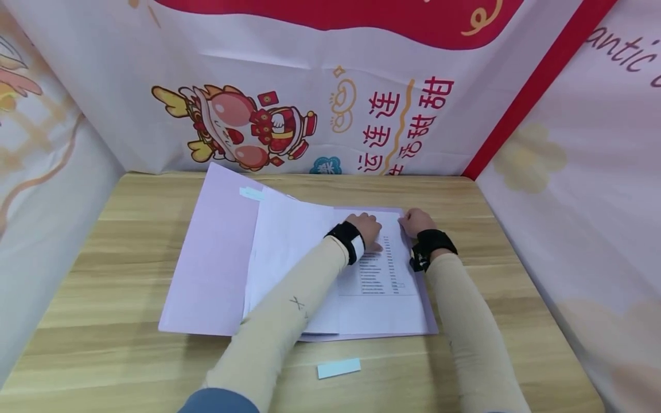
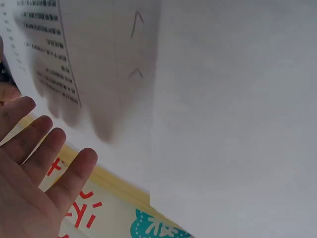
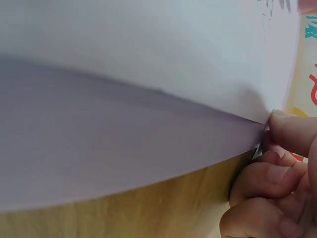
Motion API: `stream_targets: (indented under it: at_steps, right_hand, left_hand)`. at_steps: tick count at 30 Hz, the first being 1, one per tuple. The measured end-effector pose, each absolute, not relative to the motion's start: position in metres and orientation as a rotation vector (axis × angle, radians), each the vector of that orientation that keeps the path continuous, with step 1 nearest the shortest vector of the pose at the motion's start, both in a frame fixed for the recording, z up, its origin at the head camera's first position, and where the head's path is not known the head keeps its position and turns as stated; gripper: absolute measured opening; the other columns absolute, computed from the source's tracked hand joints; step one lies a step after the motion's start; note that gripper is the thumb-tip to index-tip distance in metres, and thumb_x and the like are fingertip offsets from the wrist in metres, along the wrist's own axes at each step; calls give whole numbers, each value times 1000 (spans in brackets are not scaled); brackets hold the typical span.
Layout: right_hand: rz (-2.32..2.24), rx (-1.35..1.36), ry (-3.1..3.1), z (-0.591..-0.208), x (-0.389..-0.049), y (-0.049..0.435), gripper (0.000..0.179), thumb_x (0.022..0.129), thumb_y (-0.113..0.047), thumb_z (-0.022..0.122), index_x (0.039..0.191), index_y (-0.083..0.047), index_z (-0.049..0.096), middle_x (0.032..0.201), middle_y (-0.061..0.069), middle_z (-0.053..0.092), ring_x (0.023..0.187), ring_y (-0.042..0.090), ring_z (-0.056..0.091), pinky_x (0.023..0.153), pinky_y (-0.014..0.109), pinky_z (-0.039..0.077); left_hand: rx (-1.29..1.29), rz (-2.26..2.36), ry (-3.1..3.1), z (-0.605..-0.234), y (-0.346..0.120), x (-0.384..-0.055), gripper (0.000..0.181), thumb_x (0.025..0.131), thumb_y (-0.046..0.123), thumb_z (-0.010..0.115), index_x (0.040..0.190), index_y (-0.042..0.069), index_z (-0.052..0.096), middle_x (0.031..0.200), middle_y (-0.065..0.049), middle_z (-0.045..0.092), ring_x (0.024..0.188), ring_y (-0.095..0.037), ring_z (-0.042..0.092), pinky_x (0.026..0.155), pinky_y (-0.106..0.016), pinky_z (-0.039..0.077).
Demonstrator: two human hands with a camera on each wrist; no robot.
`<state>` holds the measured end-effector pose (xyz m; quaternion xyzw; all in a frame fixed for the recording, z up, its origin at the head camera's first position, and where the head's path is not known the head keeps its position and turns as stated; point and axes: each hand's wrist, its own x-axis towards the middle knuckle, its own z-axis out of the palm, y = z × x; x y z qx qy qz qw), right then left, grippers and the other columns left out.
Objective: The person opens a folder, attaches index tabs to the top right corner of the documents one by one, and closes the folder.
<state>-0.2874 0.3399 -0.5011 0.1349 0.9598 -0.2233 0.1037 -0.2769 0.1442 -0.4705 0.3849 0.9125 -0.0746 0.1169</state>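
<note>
A lilac folder point(image 1: 206, 269) lies spread on the table with white sheets inside. Its right side bears a sheet printed with a table of text point(image 1: 382, 312). Over that sheet's upper part is my left hand point(image 1: 368, 230), its fingers straight and spread in the left wrist view, casting a shadow on the paper. At the sheet's upper right edge, my right hand point(image 1: 417, 222) pinches the paper's edge between thumb and fingers. In the right wrist view the sheet point(image 3: 148, 44) stands slightly off the folder's cover point(image 3: 99, 148). White pages point(image 1: 294, 241) are turned to the left.
A small pale blue strip point(image 1: 338, 368) lies on the wooden table point(image 1: 93, 321) in front of the folder. Another pale blue tab point(image 1: 252, 194) is on the folder's upper left. Printed cloth point(image 1: 320, 103) hangs behind and at both sides of the table.
</note>
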Motion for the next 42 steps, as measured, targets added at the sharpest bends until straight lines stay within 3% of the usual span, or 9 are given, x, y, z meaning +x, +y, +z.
stream_targets:
  at_steps: [11, 16, 27, 34, 42]
  right_hand:
    - [-821, 325, 2875, -477, -271, 335, 33, 106, -30, 49, 104, 0, 62, 94, 13, 60, 84, 28, 56, 69, 34, 42]
    - [-877, 216, 2921, -458, -260, 323, 32, 107, -30, 50, 101, -1, 63, 90, 11, 57, 82, 27, 53, 68, 33, 40]
    - [-922, -23, 2947, -414, -217, 254, 27, 106, -27, 54, 98, -5, 66, 80, 7, 58, 70, 22, 54, 61, 33, 44]
    - [-926, -380, 2913, -390, -167, 182, 19, 104, -26, 61, 94, -11, 68, 72, -2, 60, 61, 15, 55, 56, 30, 48]
    - [-754, -695, 2822, -395, -120, 114, 22, 102, -32, 62, 87, -16, 66, 64, -9, 55, 54, 6, 50, 49, 22, 41]
  left_hand:
    - [1155, -179, 2640, -414, 107, -276, 57, 97, 53, 64, 139, 14, 62, 133, -7, 63, 120, -23, 61, 100, -38, 51]
    - [1136, -172, 2601, -386, 78, -272, 57, 96, 49, 67, 137, 10, 61, 135, -8, 63, 123, -24, 60, 105, -37, 48]
    - [1007, -132, 2636, -340, -25, -245, 64, 95, 46, 71, 141, 4, 59, 138, -18, 61, 126, -34, 58, 104, -53, 48]
    - [983, -100, 2655, -340, -93, -221, 69, 92, 45, 74, 141, -2, 57, 141, -26, 56, 131, -45, 52, 106, -64, 42]
    - [960, -42, 2685, -370, -154, -184, 94, 81, 58, 79, 141, -9, 52, 145, -32, 49, 134, -51, 45, 107, -68, 37]
